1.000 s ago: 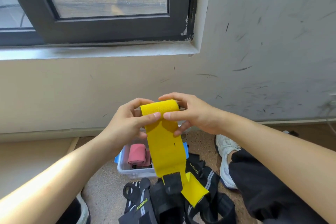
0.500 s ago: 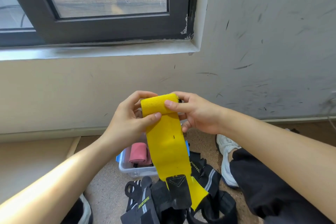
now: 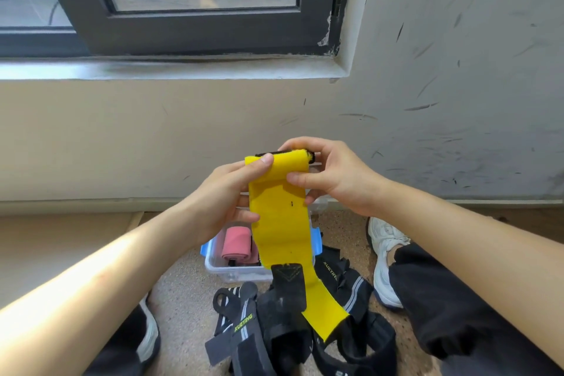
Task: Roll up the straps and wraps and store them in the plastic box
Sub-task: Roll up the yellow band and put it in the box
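Observation:
A yellow wrap (image 3: 282,223) hangs in front of me, its top end wound into a small roll held between both hands. My left hand (image 3: 225,195) pinches the roll's left side with the thumb on top. My right hand (image 3: 326,174) grips the right side, fingers over the roll. The loose tail drops down past a black velcro tab (image 3: 288,284) to the floor. Below stands the clear plastic box (image 3: 238,272) with blue clips, and a rolled pink wrap (image 3: 236,243) lies inside. Black straps (image 3: 274,330) lie piled on the floor in front of the box.
I sit on a speckled floor with my legs apart, a white shoe (image 3: 384,256) to the right and another (image 3: 149,336) at lower left. A scuffed wall and a dark-framed window (image 3: 189,24) are straight ahead. A beige board (image 3: 61,241) lies at left.
The roll has turned further and grown a little, with a black edge now showing at its top. The hanging tail has shortened and its velcro tab has risen.

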Demonstrator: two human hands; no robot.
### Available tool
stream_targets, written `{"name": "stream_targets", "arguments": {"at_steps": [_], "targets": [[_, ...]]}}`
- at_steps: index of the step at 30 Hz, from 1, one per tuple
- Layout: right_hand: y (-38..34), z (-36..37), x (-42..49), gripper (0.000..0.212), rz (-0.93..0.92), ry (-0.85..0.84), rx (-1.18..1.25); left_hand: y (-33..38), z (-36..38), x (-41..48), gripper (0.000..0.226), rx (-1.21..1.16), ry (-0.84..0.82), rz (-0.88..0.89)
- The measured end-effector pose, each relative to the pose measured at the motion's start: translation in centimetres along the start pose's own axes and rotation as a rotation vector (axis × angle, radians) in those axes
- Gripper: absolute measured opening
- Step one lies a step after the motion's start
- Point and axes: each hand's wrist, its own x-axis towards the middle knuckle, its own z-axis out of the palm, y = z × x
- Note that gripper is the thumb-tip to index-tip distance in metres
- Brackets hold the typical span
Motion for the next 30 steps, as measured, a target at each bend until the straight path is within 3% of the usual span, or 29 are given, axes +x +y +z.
{"name": "stream_targets", "arguments": {"at_steps": [4,7,13,19,26,30], "targets": [[-0.4,0.0,-0.2,0.041,-0.033,-0.001,-0.197,0.0,-0.3,-0.2,0.05,-0.034,-0.039,-0.007],[-0.9,-0.2,-0.6,0.052,0.094,-0.013,-0.106,0.0,-0.5,-0.3,0.048,-0.048,-0.035,0.013],[-0.9,-0.1,-0.6,0.055,0.363,-0.103,0.134,-0.7,-0.9,0.2,0.052,-0.006,0.005,0.123],[-0.6,-0.2,-0.5,0.04,0.232,-0.105,0.134,-0.8,-1.1,0.2,0.049,0.083,0.019,0.227],[-0.6,0.0,-0.6,0.031,0.098,-0.026,0.059,-0.5,-1.4,-0.4,0.036,0.091,-0.115,0.021],[-0.3,0.0,-0.7,0.035,0.035,0.046,0.004,-0.6,-1.3,0.0,0.041,0.032,-0.081,0.016]]}}
